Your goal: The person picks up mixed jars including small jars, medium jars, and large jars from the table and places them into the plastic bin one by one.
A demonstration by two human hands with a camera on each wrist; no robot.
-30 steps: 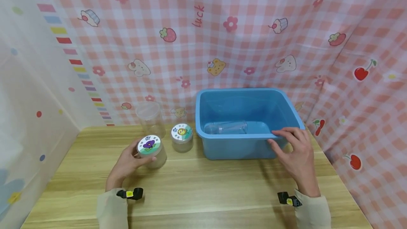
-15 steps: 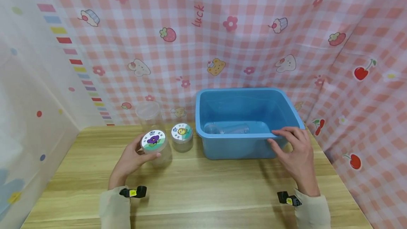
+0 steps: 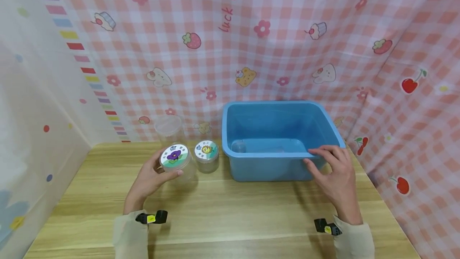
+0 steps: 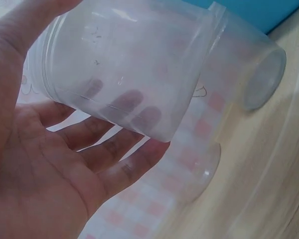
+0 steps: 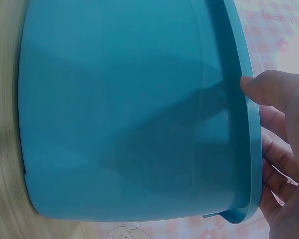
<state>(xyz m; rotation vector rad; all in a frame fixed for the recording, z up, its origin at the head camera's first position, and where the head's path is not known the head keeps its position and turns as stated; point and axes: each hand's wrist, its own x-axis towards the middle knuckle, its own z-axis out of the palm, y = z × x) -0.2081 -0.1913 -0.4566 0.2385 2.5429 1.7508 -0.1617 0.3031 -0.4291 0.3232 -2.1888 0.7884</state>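
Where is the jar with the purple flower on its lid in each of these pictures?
Head: left of and below centre, the jar is held in the left hand.
Left wrist: upper left to upper middle, the jar lies large across the picture.
Right wrist: not in it.
Shared landmark: the blue tub, at the head view's right, the left wrist's top right corner, and filling most of the right wrist's.

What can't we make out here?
Head: lower part of tall clear jar, hidden by the held jar.
Head: near floor of blue basin, hidden by its front wall.
Left wrist: thumb tip of left hand, cut off by top edge.
Right wrist: blue basin's inside, hidden by its wall.
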